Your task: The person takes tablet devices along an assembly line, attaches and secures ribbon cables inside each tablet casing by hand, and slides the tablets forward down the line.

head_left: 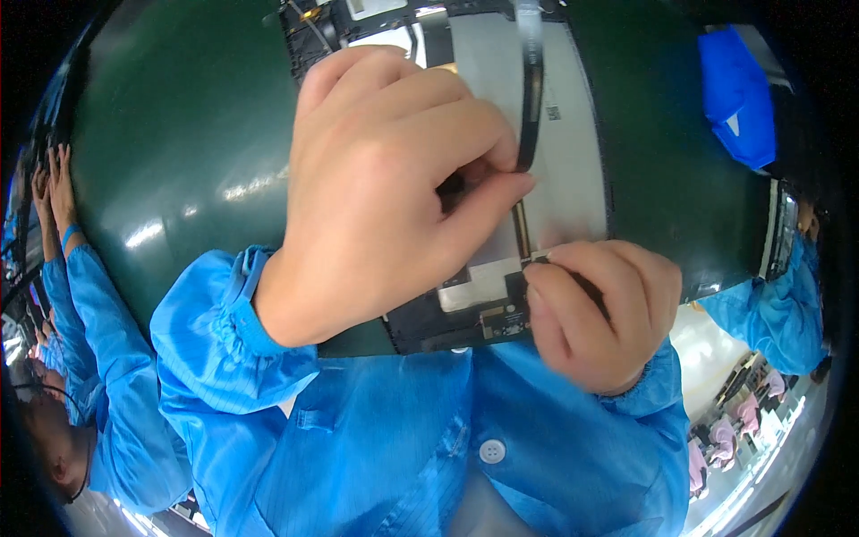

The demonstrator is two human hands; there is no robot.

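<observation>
An opened tablet-like device (pixel 573 179) lies before me, with a large pale grey panel, black edges and small circuit parts. Over that panel runs a narrow, glossy black strip (pixel 531 98), curving down from the top of the picture. My left hand (pixel 385 170) pinches the strip's lower end between thumb and forefinger and covers the device's left middle. Below the pinch, a thin brownish band (pixel 523 228) continues along the panel. My right hand (pixel 604 304) is curled at the device's near right part, fingertips together by the band's lower end. What they hold, if anything, is hidden.
The device rests on a dark green work surface (pixel 179 179). A bright blue folded item (pixel 738 98) lies at the far right, with another flat device (pixel 780 228) nearer. A co-worker in a blue sleeve (pixel 116 340) is at the left; another blue sleeve (pixel 769 313) shows at the right.
</observation>
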